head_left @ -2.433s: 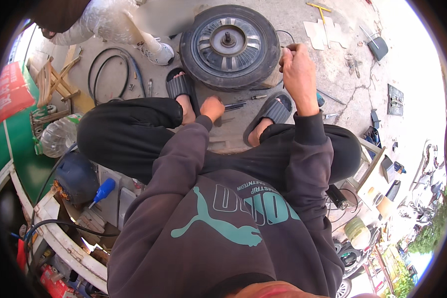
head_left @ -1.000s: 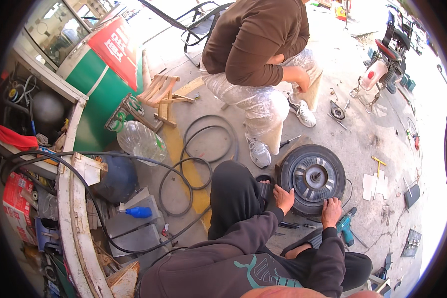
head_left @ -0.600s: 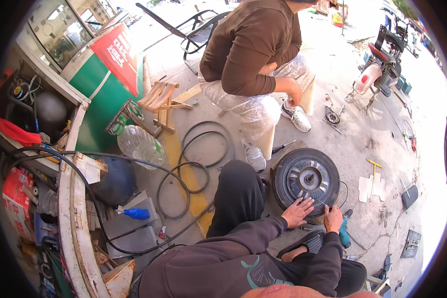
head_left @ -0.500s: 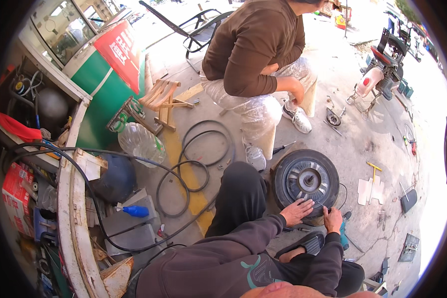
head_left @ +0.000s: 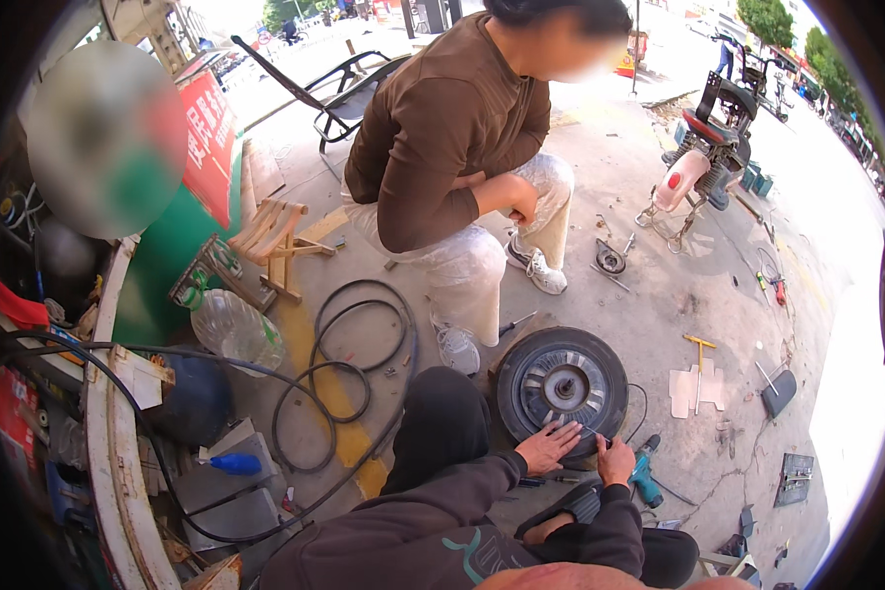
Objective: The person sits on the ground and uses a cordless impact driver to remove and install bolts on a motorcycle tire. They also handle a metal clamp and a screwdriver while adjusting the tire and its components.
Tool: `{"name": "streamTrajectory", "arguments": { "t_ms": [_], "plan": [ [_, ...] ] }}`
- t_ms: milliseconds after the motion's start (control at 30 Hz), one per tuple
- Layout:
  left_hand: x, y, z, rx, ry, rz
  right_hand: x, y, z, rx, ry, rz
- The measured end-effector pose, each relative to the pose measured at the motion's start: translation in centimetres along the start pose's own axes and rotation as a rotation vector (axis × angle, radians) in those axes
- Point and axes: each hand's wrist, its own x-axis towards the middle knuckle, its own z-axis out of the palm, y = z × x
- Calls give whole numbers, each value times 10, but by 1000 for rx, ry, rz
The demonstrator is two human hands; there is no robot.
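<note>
Stretches the left forearm (head_left: 462, 484) forward and toward the right, nearly straight. Points the right forearm (head_left: 608, 523) more directly ahead, at a shorter reach. Lays the left hand (head_left: 549, 447) palm down, with extended, slightly spread fingers (head_left: 567, 433). Curls the right hand (head_left: 617, 461) close by, back upward, digits drawn together in a pinch. Shows a narrow gap between the two hands.

Conc. floor (head_left: 659, 315) w/ blk hose (head_left: 315, 362), teal drill (head_left: 645, 478) & cardbd pc (head_left: 683, 393)
</note>
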Motion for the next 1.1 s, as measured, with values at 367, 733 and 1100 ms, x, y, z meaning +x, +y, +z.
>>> {"name": "streamTrajectory", "arguments": {
  "t_ms": [367,733,1100],
  "plan": [
    [0,6,0,9,-2,0,-17,-9,0,22,-45,126],
    [9,1,9,-19,14,11,-29,-27,8,88,90,263],
    [8,10,13,23,-116,-16,-34,-32,20,141,147,323]
  ]
}}
